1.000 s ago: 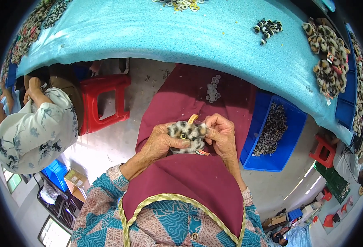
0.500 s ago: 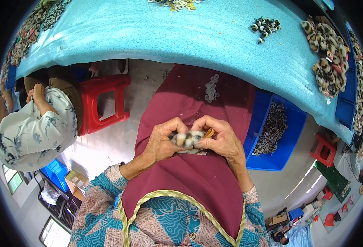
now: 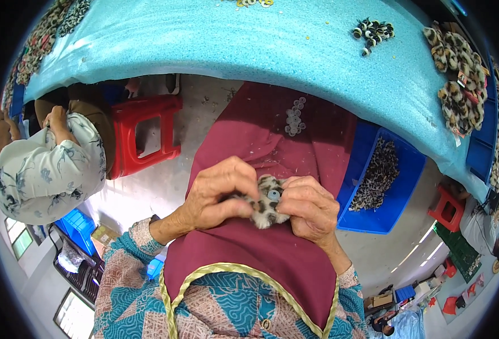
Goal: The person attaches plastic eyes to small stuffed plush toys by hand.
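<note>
A small spotted furry plush piece point(image 3: 265, 217), cream with black and brown patches, is held over my lap. On its face lies a translucent round washer point(image 3: 273, 195). My right hand point(image 3: 312, 210) pinches the piece from the right, with fingers curled close to the washer. At its left edge, my left hand point(image 3: 222, 192) is closed, thumb and bent fingers against the fur, slightly blurred. More translucent washers point(image 3: 294, 117) lie in a cluster on my maroon apron point(image 3: 232, 135), beyond the hands.
A blue-covered table point(image 3: 232, 45) spans the far side, bearing small black-and-white parts point(image 3: 372, 33) and plush pieces point(image 3: 458, 85). To my right is a blue bin point(image 3: 403, 186) of small furry parts. On the left, a person point(image 3: 51, 169) sits near a red stool point(image 3: 173, 130).
The plush piece has been turned, bringing its spotted face and the washer into view. My left hand has shifted its grip at the left edge; the yellowish bit by my right fingers no longer shows.
</note>
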A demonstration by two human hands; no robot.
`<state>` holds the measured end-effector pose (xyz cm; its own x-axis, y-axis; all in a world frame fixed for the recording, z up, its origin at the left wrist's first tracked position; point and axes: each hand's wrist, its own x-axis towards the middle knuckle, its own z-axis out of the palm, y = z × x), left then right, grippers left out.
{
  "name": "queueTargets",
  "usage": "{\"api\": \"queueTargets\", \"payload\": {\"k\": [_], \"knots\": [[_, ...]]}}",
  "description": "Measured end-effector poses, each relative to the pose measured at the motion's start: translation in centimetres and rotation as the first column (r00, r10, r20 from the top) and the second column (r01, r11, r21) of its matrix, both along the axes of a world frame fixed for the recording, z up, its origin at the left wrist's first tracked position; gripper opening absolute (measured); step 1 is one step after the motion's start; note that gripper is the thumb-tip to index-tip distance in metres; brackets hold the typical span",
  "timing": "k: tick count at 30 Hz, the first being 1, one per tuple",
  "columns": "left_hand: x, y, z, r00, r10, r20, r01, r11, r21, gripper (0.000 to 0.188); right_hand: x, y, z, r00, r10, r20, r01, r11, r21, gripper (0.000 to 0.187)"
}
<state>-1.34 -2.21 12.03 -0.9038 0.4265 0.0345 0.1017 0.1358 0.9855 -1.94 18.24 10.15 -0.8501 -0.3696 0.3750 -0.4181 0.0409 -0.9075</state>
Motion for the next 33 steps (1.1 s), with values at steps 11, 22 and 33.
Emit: {"api": "queueTargets", "payload": {"k": [11, 22, 33], "knots": [[1.4, 0.9, -1.6, 0.944, 0.089, 0.317, -0.107, 0.993, 0.040, 0.012, -0.3, -1.0, 0.7, 0.975, -0.074, 0.211, 0.020, 0.968, 0.250, 0.030], [0.7, 1.5, -2.6, 0.951, 0.078, 0.301, -0.092, 0.995, 0.030, 0.011, -0.9, 1.6, -0.7, 0.681, 0.328, 0.655, -0.347, 0.932, -0.105, 0.022], [0.9, 1.7, -4.9, 0.253, -0.476, 0.842, -0.539, 0.654, 0.531, 0.058, -0.1, 0.6, -2.7, 0.315, 0.309, 0.897, 0.201, 0.902, -0.381, 0.013]]}}
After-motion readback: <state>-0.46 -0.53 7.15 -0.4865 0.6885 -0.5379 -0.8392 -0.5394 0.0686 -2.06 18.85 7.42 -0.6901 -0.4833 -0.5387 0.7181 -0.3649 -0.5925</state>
